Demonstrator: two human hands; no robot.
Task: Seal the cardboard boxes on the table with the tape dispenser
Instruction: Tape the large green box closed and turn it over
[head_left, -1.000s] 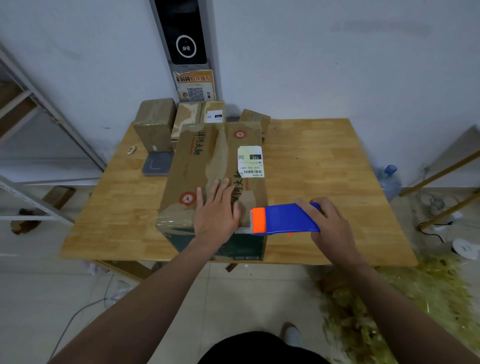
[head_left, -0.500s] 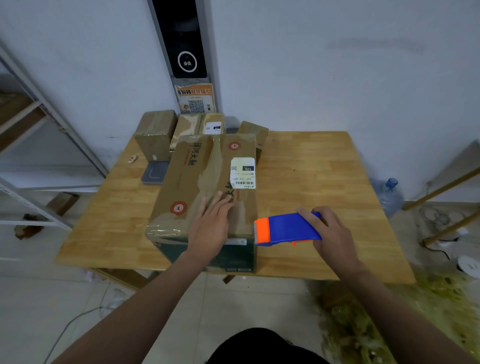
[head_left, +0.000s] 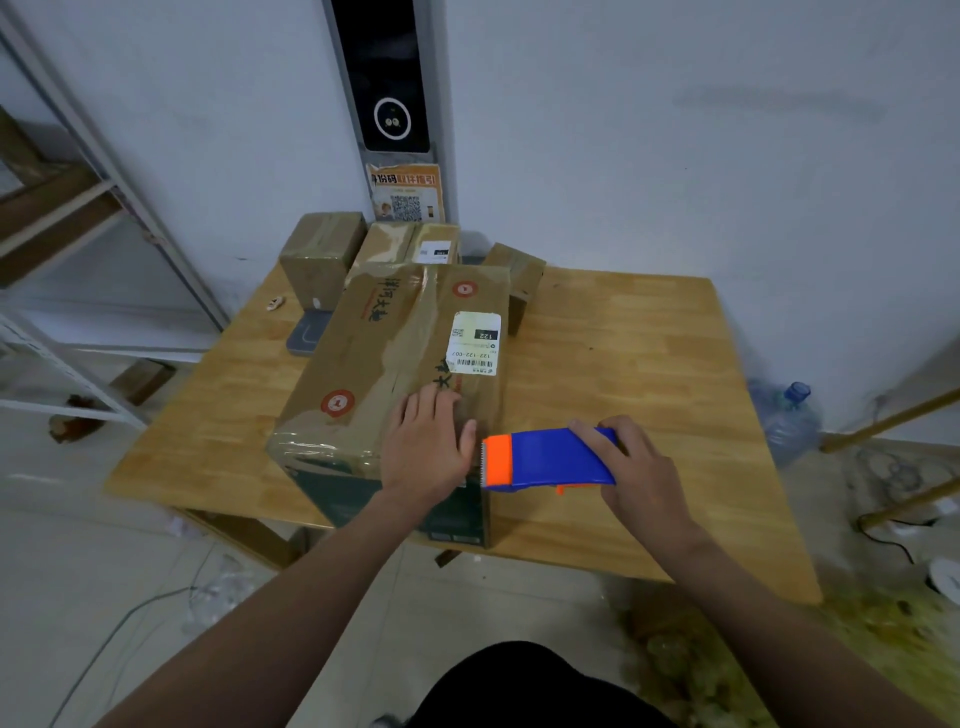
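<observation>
Head view: since a second ago the tape dispenser (head_left: 545, 457) has slid right, off the top of the big cardboard box (head_left: 395, 353). Its orange toothed end now sits just beside the box's near right edge. The right hand (head_left: 641, 467) has its grip wrapped round the blue body. The left hand (head_left: 428, 449) lies flat, fingers straight, on the near part of the box's top.

Three smaller boxes (head_left: 322, 249) crowd the far left of the bench (head_left: 623, 364), a grey slab (head_left: 306, 338) beside them. A water bottle (head_left: 789, 421) stands on the floor at right.

Whether tape joins dispenser and box cannot be told. The left wrist covers part of the box's near face.
</observation>
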